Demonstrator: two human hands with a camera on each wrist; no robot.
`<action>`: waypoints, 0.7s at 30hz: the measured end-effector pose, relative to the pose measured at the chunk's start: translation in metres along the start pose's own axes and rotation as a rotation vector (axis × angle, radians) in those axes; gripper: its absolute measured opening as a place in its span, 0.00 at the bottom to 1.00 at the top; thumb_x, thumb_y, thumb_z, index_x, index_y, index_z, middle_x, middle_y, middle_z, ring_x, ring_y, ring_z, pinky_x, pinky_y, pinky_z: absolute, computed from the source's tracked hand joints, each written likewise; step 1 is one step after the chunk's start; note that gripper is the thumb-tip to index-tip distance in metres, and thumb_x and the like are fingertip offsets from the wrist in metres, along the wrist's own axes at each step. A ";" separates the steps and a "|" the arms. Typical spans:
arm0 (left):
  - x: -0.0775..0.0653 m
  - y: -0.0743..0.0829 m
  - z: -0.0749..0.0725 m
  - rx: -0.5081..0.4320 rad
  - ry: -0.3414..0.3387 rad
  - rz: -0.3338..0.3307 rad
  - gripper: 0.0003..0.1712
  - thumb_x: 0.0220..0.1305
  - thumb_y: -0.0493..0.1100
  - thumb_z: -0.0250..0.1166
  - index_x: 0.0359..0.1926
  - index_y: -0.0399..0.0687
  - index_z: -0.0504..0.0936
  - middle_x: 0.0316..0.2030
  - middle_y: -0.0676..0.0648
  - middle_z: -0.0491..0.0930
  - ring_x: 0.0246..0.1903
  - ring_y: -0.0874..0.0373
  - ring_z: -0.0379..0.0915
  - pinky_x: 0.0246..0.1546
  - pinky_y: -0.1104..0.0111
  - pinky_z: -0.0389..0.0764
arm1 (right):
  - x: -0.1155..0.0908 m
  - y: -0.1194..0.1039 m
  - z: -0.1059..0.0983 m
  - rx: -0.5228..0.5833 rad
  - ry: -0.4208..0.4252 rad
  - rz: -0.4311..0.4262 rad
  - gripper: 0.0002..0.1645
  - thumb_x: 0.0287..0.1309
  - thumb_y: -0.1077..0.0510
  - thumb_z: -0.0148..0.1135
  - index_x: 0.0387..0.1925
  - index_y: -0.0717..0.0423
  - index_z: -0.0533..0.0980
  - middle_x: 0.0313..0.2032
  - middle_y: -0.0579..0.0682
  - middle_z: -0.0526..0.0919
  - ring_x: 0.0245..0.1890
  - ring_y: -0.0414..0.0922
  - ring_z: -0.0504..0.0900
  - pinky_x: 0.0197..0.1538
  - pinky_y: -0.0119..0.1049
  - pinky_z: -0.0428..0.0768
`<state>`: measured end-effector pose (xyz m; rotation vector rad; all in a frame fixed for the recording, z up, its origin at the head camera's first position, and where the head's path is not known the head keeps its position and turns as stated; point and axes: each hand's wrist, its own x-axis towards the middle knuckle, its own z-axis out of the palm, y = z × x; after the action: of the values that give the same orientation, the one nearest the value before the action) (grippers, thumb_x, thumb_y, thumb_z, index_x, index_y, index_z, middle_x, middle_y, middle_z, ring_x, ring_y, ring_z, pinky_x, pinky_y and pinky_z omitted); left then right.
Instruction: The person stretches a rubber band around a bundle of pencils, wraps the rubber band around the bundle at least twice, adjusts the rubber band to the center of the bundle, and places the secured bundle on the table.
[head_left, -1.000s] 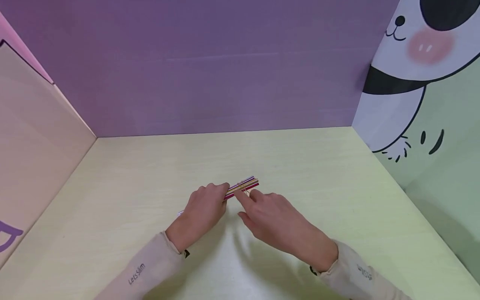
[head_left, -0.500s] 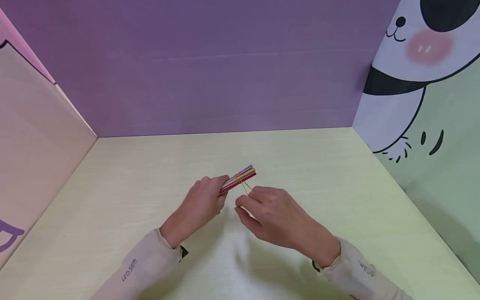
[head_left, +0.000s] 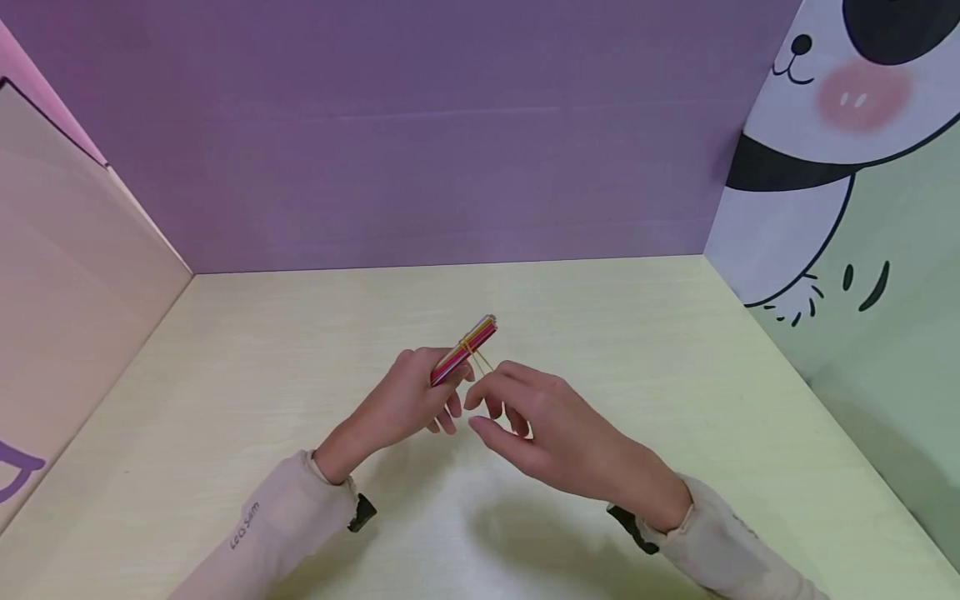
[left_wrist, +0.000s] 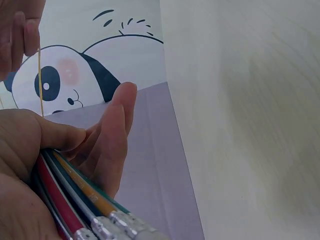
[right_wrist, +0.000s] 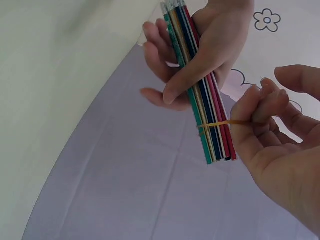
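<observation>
A bundle of several pencils (head_left: 465, 350) in red, green, blue and gold slants upward in my left hand (head_left: 393, 404). Thumb and fingers grip it near the middle, and silvery pencil ends (left_wrist: 105, 227) point toward the left wrist camera. Around the far part of the bundle runs a yellow rubber band (right_wrist: 220, 123), which my right hand (head_left: 558, 425) holds stretched away to one side. The curled fingers (right_wrist: 245, 117) of that hand hook the band's loop, while its thumb stands apart. Both hands are above the table.
The pale wooden table (head_left: 300, 325) lies beneath. A purple panel (head_left: 450, 167) closes off its back. A light panel (head_left: 82, 275) stands at the left, and a green one with a panda drawing (head_left: 862, 142) at the right.
The left hand has turned and tilted the bundle more upright, its far end rising and shifting slightly left. The right hand has drawn the rubber band out from the bundle into a stretched loop.
</observation>
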<state>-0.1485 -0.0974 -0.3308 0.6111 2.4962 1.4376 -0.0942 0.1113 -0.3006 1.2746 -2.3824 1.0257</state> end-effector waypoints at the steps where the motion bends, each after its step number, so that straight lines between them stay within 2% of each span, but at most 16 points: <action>1: 0.000 0.000 0.000 -0.006 -0.003 -0.003 0.07 0.73 0.35 0.55 0.41 0.37 0.79 0.20 0.42 0.81 0.17 0.42 0.82 0.18 0.58 0.83 | 0.000 0.000 -0.001 -0.026 0.013 -0.008 0.06 0.61 0.63 0.65 0.39 0.52 0.78 0.32 0.40 0.74 0.27 0.34 0.72 0.30 0.23 0.73; 6: 0.004 -0.004 -0.002 -0.009 0.005 -0.027 0.09 0.74 0.37 0.53 0.41 0.39 0.79 0.19 0.43 0.81 0.18 0.41 0.82 0.20 0.53 0.84 | 0.000 0.002 0.001 -0.226 0.061 -0.086 0.06 0.57 0.66 0.66 0.32 0.52 0.79 0.31 0.42 0.73 0.34 0.37 0.71 0.34 0.23 0.72; 12: 0.010 -0.013 -0.005 0.027 0.015 -0.058 0.11 0.74 0.38 0.53 0.43 0.35 0.79 0.21 0.37 0.81 0.18 0.42 0.82 0.20 0.53 0.84 | 0.001 0.007 0.005 -0.512 0.077 -0.163 0.06 0.52 0.65 0.70 0.29 0.53 0.79 0.25 0.44 0.71 0.28 0.41 0.67 0.32 0.27 0.69; 17: 0.011 -0.014 -0.003 0.073 0.005 -0.062 0.09 0.74 0.37 0.55 0.43 0.35 0.80 0.22 0.37 0.81 0.17 0.43 0.82 0.20 0.56 0.84 | 0.002 0.012 0.004 -0.736 0.094 -0.122 0.09 0.53 0.61 0.70 0.23 0.54 0.77 0.21 0.46 0.70 0.26 0.45 0.65 0.31 0.32 0.67; 21: 0.010 -0.013 0.001 0.102 -0.005 -0.052 0.07 0.73 0.36 0.56 0.42 0.36 0.80 0.20 0.39 0.80 0.16 0.45 0.81 0.19 0.59 0.83 | 0.002 0.015 0.005 -0.753 0.082 -0.099 0.12 0.54 0.61 0.70 0.21 0.53 0.74 0.19 0.45 0.68 0.25 0.44 0.64 0.30 0.30 0.65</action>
<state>-0.1602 -0.0985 -0.3420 0.5622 2.5743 1.2952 -0.1070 0.1125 -0.3106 1.0094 -2.2584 0.0994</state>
